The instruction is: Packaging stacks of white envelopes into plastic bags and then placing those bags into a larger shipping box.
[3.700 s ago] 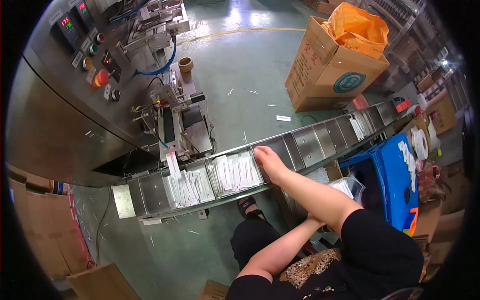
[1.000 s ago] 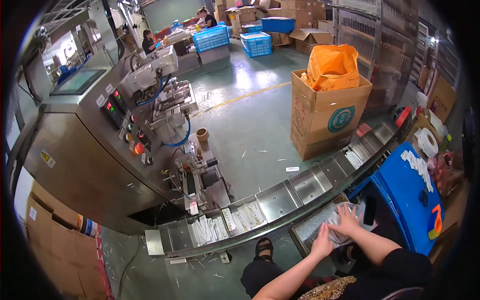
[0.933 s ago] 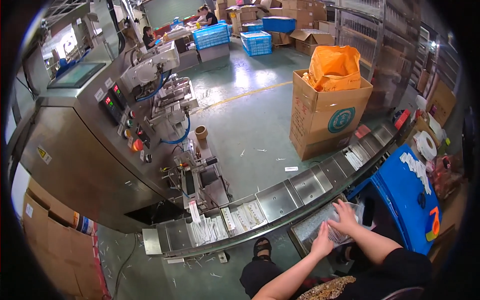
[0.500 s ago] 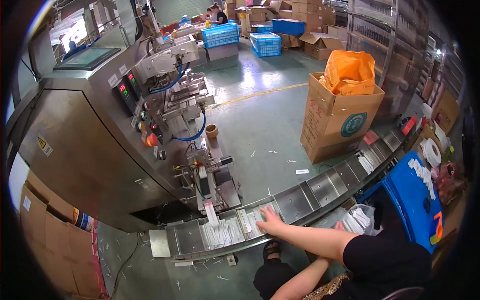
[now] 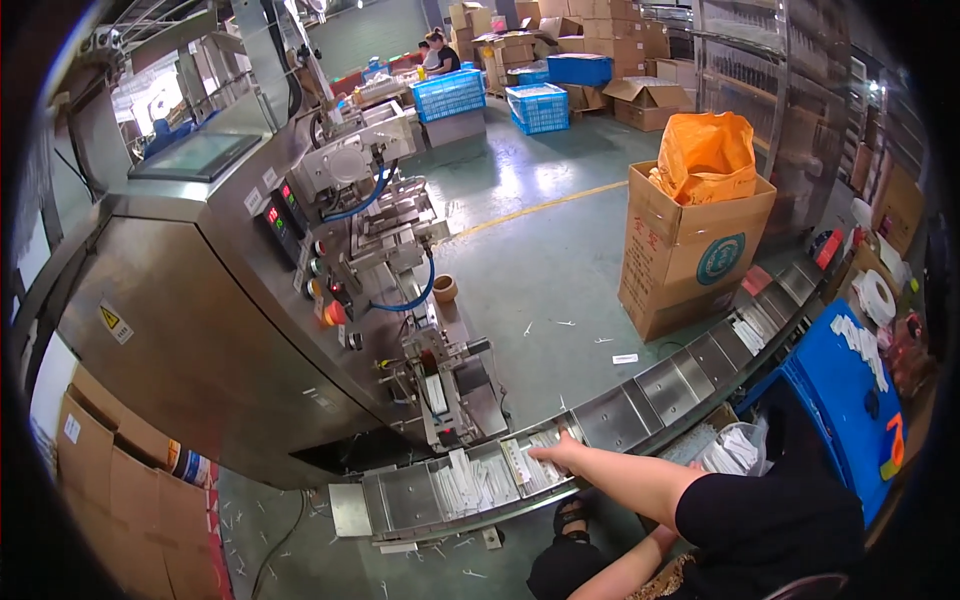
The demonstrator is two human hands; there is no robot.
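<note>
My right hand [image 5: 562,453] reaches left over the metal conveyor [image 5: 610,413]. Its thumb and fingers curl down round thin white plastic sticks [image 5: 541,466] in one compartment; fingertips are partly hidden. Beside it in that compartment stands a narrow printed strip [image 5: 517,463]. The neighbouring compartment holds a loose heap of white sticks [image 5: 476,482]. My left forearm [image 5: 628,572] passes beneath the right one, so the arms cross. Only a sliver of my left hand [image 5: 694,465] shows, beside a clear bag of white sticks [image 5: 735,450]; its fingers are hidden.
A steel packing machine [image 5: 205,320] stands left, its feeding head [image 5: 435,390] over the conveyor. Beyond the conveyor is a tall carton [image 5: 690,270] with an orange bag [image 5: 706,155]. A blue table [image 5: 840,400] lies right. Stacked cartons and two people are far back.
The view has shifted, so the scene sits lower and further right. My right hand's spread fingers have curled down among the white sticks. The white pack under the feeding head no longer hangs toward the conveyor.
</note>
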